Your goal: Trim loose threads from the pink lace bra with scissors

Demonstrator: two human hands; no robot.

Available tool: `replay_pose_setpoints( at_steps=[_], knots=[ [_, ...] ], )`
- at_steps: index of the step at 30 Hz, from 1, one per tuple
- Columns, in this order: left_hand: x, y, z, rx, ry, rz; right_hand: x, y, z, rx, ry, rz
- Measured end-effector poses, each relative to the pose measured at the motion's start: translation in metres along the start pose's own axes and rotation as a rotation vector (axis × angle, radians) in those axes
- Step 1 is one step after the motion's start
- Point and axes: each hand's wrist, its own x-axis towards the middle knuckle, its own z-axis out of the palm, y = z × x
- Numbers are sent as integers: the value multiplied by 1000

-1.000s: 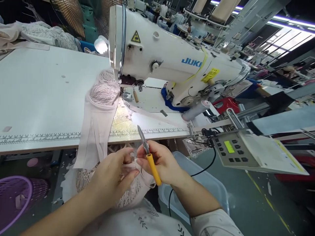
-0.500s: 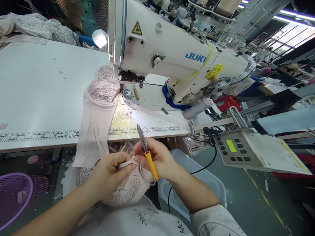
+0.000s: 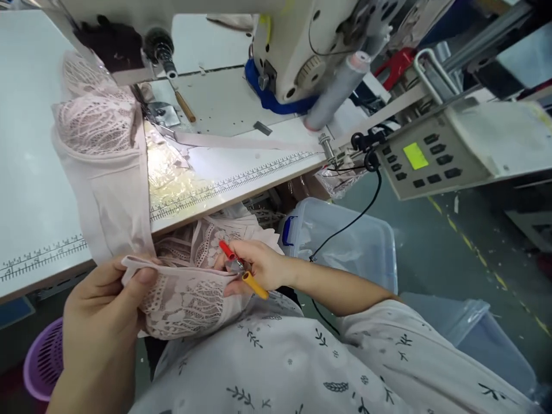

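Left hand (image 3: 101, 313) pinches the pink lace garment (image 3: 185, 293) by its edge, fingers pressed together, just below the tabletop (image 3: 34, 190) rim. Right hand (image 3: 259, 267) grips thread snips (image 3: 239, 270), fingers curled tight, touching the garment's other end.

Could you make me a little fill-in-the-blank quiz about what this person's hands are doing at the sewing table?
1. The left hand pinches the edge of a pale ____ lace garment.
2. The right hand holds small thread snips with one red and one ____ handle.
3. The grey control panel has a lit ____ screen.

Missing words: pink; yellow; green
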Motion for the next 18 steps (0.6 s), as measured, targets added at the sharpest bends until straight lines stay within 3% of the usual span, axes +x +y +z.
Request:
replay_pose_setpoints(
  at_steps=[6, 10, 14, 18],
  knots=[
    [6, -7, -2, -42, 35, 38, 1, -6, 2, 52, 94, -43],
    [0, -8, 2, -52, 102, 133, 2, -6, 3, 93, 87, -39],
    [-1, -10, 0, -86, 102, 137, 0, -3, 7, 120, 88, -24],
    [10, -23, -12, -4, 108, 294, -1, -8, 8, 276, 102, 25]
  ],
)
